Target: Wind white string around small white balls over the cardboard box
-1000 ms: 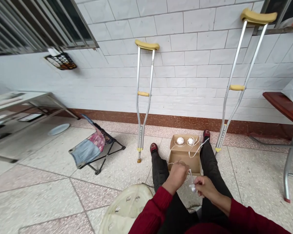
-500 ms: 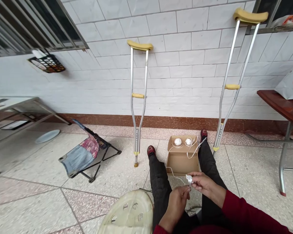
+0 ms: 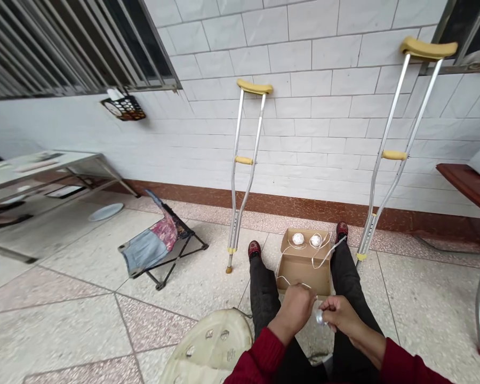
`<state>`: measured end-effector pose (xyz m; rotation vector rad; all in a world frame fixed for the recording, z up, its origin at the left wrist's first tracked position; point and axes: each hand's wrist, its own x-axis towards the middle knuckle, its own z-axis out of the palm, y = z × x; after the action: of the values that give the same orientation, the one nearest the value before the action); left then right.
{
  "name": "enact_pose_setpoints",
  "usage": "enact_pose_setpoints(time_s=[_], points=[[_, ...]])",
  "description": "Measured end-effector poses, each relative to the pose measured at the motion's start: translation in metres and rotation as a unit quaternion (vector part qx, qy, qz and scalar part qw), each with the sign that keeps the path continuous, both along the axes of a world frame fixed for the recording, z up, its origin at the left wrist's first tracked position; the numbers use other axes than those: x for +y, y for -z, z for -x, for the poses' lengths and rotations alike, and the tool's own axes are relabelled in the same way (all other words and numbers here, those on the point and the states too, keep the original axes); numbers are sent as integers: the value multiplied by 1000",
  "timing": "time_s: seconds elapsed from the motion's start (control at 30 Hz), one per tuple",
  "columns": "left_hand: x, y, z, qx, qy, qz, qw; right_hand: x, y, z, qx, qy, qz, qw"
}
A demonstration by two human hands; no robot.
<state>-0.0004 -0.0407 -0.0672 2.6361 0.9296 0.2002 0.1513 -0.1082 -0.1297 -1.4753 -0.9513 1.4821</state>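
White cord (image 3: 294, 284) runs into the left hand (image 3: 294, 308), fingers curled closed, while the right hand's (image 3: 340, 314) narrow fingers (image 3: 325, 305) pinch a small silvery-white piece (image 3: 319, 318), apparently to steady it.

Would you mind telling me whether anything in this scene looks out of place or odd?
Yes, a pale round dish lies directly on the tiled floor, near the metal table, rather than on it. Beside it, a low folding stool with a patchwork fabric seat looks lopsided, though it may simply be built that way.

White corded discs (image 3: 298, 238); two in a cardboard box (image 3: 304, 281)
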Motion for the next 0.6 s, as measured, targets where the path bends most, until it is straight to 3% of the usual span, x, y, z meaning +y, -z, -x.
enact_pose_setpoints(time_s=[0.07, 0.13, 0.2, 0.3, 0.47, 0.6], points=[[-7, -11, -8, 31, 1, -33, 999, 12, 9, -6, -22, 59, -22, 998], [-19, -13, -15, 38, 4, -46, 998, 23, 14, -10, -38, 112, -48, 992], [-32, -6, -17, 21, -11, -35, 999, 30, 11, -10, -27, 143, -58, 988], [-48, 11, -10, -11, -61, 23, 998, 33, -9, -9, 64, 156, -30, 985], [-51, 36, 15, -72, -92, 133, 984, 13, -52, -7, 155, 62, 15, 986], [-36, 33, 24, -65, -88, 90, 990, -14, -56, 3, 96, -69, 49, 992]])
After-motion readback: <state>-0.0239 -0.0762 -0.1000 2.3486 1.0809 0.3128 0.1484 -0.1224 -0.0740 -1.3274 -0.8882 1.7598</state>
